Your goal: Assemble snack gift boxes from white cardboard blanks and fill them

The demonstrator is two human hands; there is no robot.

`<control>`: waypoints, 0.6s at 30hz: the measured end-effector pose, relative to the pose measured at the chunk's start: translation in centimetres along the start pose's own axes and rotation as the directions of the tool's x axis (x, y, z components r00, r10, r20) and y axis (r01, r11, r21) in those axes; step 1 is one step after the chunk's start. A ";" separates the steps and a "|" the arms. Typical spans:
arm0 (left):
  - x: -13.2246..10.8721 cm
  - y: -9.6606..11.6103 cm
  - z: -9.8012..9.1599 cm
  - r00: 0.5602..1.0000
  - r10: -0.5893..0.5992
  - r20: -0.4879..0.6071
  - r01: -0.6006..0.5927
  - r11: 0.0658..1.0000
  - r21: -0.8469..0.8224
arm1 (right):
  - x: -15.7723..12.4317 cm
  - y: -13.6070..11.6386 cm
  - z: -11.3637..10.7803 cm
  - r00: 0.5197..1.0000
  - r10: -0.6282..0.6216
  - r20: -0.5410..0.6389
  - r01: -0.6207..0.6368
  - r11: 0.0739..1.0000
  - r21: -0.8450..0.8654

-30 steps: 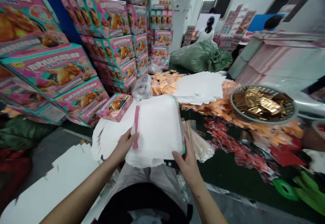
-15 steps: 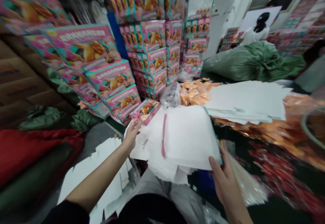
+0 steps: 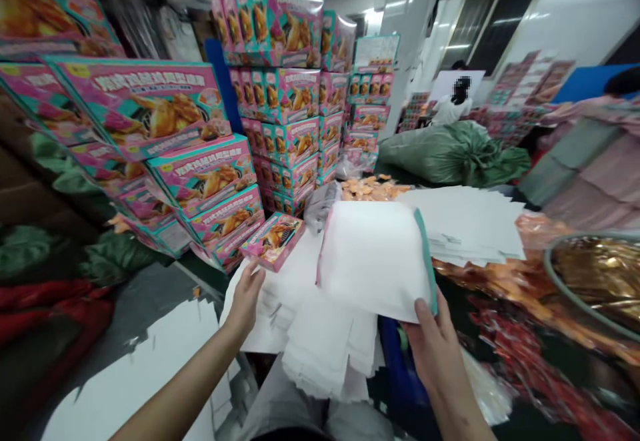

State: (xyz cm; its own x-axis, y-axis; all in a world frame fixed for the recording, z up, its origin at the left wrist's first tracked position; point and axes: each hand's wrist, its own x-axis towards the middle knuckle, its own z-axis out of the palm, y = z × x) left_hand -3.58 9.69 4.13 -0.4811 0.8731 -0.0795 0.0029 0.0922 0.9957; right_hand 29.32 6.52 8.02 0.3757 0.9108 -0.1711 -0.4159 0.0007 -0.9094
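Observation:
My right hand [image 3: 431, 341] grips the near edge of a bundle of white-backed card sheets [image 3: 373, 261], and a teal printed strip runs along the bundle's right edge. My left hand [image 3: 245, 299] is open, its fingertips at the edge of a looser pile of white sheets [image 3: 320, 341] lying beneath and to the left of the bundle. A small pink-and-teal printed box [image 3: 273, 242] stands just beyond my left fingers. My hands hide part of the sheets' edges.
Pink-and-teal boxes [image 3: 200, 174] stand stacked at left. Ahead lie orange sachets [image 3: 370, 189], a white sheet stack [image 3: 470, 224] and a green sack [image 3: 453, 154]. Gold foil fills a basket [image 3: 600, 274] at right, above red sachets [image 3: 520, 354]. A co-worker [image 3: 453, 104] stands beyond.
The teal-edged bundle has risen off the looser sheets and sits further right in my right hand. My left hand has drawn back to the pile's edge, and the view has swung left.

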 end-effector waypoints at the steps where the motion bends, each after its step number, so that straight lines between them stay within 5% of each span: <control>1: -0.2 0.1 0.2 1.000 0.004 0.018 -0.004 1.000 0.001 | 0.5 -0.9 1.1 1.000 0.008 0.019 -0.009 1.000 0.022; 5: -1.4 1.8 1.5 0.995 0.005 0.102 0.005 0.995 -0.099 | 1.9 -2.5 5.1 0.994 -0.021 0.108 0.017 0.999 0.042; 9: -1.6 3.3 1.8 0.978 -0.119 0.171 0.170 0.931 -0.323 | 0.8 0.8 6.4 0.960 0.055 0.274 -0.029 0.995 -0.095; 14: 0.1 2.2 0.7 0.937 -0.329 0.121 0.345 0.925 -0.158 | -1.5 6.5 3.8 0.860 0.275 0.429 -0.088 0.910 -0.406; 16: 0.8 1.4 0.3 0.922 -0.377 0.087 0.384 0.919 -0.091 | -1.3 6.3 2.1 0.870 0.257 0.421 -0.027 0.877 -0.479; 18: 1.6 0.5 0.0 0.915 -0.397 0.075 0.400 0.916 -0.041 | 0.2 4.0 0.3 0.900 0.108 0.422 0.175 0.798 -0.577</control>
State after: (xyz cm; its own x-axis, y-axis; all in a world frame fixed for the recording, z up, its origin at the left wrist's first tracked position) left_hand -4.36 11.09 4.51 -0.3752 0.7983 -0.4712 -0.2256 0.4144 0.8817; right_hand 27.53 6.83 4.45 -0.0564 0.9941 -0.0923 0.2112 -0.0785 -0.9743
